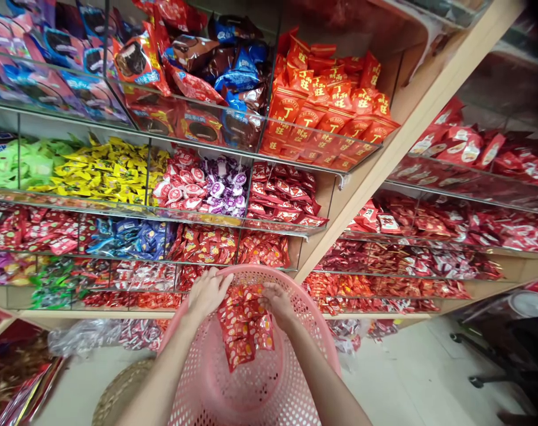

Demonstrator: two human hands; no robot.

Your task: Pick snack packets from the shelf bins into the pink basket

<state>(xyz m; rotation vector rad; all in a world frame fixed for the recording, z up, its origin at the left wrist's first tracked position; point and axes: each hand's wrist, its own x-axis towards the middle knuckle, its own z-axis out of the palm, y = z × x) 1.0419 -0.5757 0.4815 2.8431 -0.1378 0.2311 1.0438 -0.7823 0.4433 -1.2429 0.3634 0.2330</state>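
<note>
A pink plastic basket [311, 302] with a perforated wall is right in front of me, tilted so that I look down into it. My left hand [207, 296] grips its far rim on the left, with the thumb toward the inside. Inside the rim, my right hand [278, 303] has its fingers curled on a bunch of small red snack packets [240, 325] with orange and white spots. The packets hang down over the basket's inside, close to my left hand. Whether they are joined together I cannot tell.
Shelf bins of wrapped sweets rise ahead, including yellow ones [109, 168] and red-and-gold packets [326, 112]. A slanting wooden post [362, 154] divides the shelves. On the floor are a woven basket [118, 387], plastic bags [85, 337] and, at right, a wheeled chair base [486, 361].
</note>
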